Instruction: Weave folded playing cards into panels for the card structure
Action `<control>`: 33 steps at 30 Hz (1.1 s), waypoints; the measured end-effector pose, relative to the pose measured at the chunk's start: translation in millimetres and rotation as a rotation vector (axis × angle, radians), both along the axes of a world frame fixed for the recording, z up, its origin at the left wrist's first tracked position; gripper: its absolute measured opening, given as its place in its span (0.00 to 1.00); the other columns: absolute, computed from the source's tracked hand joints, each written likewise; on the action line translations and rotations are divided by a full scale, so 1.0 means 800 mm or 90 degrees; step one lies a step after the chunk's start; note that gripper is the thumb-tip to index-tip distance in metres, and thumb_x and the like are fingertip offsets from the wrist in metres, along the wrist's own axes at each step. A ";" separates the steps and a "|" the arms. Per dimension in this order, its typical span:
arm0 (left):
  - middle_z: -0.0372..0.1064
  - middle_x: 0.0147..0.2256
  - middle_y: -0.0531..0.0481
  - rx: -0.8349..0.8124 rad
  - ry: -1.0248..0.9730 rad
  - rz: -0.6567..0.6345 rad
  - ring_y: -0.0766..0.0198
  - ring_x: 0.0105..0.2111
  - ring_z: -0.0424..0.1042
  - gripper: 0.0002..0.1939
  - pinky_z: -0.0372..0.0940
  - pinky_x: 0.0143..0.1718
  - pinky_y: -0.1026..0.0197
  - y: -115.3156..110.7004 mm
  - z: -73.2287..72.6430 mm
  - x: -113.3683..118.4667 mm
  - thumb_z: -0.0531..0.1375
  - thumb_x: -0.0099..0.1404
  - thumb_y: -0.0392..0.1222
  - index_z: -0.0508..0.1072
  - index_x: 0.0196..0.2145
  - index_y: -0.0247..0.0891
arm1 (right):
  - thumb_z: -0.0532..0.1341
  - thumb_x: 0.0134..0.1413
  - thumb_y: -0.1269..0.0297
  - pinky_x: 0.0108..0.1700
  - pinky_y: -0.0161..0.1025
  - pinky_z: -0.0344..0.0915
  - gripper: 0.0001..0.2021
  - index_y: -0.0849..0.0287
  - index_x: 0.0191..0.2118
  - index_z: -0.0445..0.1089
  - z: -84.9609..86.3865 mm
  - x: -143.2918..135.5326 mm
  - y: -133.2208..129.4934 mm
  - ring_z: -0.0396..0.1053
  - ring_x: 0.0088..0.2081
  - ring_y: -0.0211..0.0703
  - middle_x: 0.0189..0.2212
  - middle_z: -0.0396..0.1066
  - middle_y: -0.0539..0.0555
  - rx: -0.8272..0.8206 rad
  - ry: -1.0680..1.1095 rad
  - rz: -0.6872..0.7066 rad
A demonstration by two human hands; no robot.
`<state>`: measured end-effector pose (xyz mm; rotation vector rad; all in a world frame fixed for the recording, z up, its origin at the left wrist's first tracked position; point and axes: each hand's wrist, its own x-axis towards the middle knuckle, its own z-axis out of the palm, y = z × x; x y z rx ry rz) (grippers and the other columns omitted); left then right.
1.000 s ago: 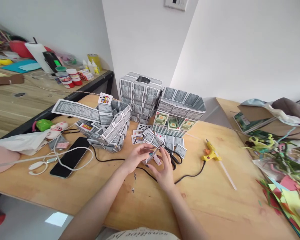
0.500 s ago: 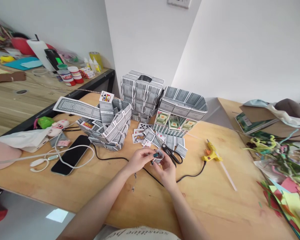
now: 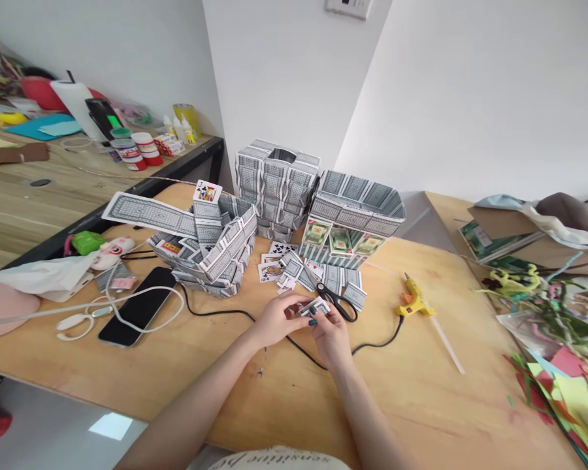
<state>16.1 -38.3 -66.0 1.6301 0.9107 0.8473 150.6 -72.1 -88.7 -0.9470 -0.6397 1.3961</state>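
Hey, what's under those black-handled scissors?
The scissors lie partly over patterned card pieces; whatever is directly beneath the blades is covered. The right hand hides part of the handles, so what's under there can't be seen.

A small playing-card piece (image 3: pixel 319 305) is being pinched between the left grip (image 3: pixel 276 321) and the right grip (image 3: pixel 334 338), tilting above the desk (image 3: pixel 421 385). It is showing gray-and-white print with a pale edge; fingers are covering part of it, leaving its full shape unclear.
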 end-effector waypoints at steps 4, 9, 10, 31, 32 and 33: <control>0.67 0.38 0.47 -0.002 0.005 0.025 0.63 0.36 0.66 0.14 0.63 0.34 0.64 0.000 -0.005 0.004 0.59 0.55 0.41 0.71 0.40 0.37 | 0.65 0.40 0.65 0.34 0.36 0.64 0.09 0.56 0.31 0.68 0.001 0.001 0.000 0.68 0.31 0.39 0.30 0.71 0.49 -0.027 0.100 0.004; 0.69 0.37 0.48 -0.047 -0.005 0.060 0.64 0.34 0.68 0.14 0.65 0.35 0.63 0.001 -0.013 0.006 0.60 0.53 0.42 0.71 0.38 0.36 | 0.65 0.41 0.67 0.34 0.32 0.62 0.05 0.58 0.28 0.69 0.000 0.001 0.000 0.66 0.30 0.35 0.28 0.70 0.48 -0.038 0.099 -0.025; 0.69 0.36 0.48 -0.065 -0.007 0.069 0.64 0.34 0.68 0.14 0.65 0.34 0.63 0.000 -0.015 0.007 0.61 0.52 0.43 0.71 0.38 0.36 | 0.65 0.41 0.67 0.34 0.33 0.62 0.06 0.58 0.28 0.69 0.000 0.002 0.000 0.66 0.30 0.35 0.28 0.70 0.48 -0.034 0.084 -0.033; 0.70 0.33 0.47 -0.214 -0.157 0.163 0.64 0.31 0.68 0.17 0.62 0.29 0.65 0.014 -0.022 0.001 0.62 0.50 0.44 0.70 0.38 0.33 | 0.66 0.38 0.60 0.31 0.37 0.65 0.13 0.60 0.30 0.66 -0.013 0.007 0.008 0.68 0.24 0.39 0.23 0.71 0.50 -0.067 -0.114 0.008; 0.70 0.34 0.46 -0.228 -0.170 0.154 0.63 0.32 0.68 0.18 0.63 0.30 0.65 0.014 -0.021 0.002 0.62 0.50 0.44 0.70 0.38 0.33 | 0.66 0.38 0.60 0.31 0.38 0.66 0.13 0.59 0.30 0.66 -0.014 0.007 0.008 0.69 0.24 0.39 0.24 0.71 0.50 -0.069 -0.097 -0.002; 0.70 0.34 0.46 -0.241 -0.178 0.141 0.63 0.33 0.68 0.18 0.63 0.31 0.64 0.014 -0.021 0.003 0.62 0.50 0.45 0.70 0.39 0.33 | 0.66 0.38 0.59 0.31 0.39 0.66 0.13 0.59 0.30 0.66 -0.015 0.007 0.009 0.69 0.25 0.40 0.24 0.71 0.50 -0.068 -0.083 -0.012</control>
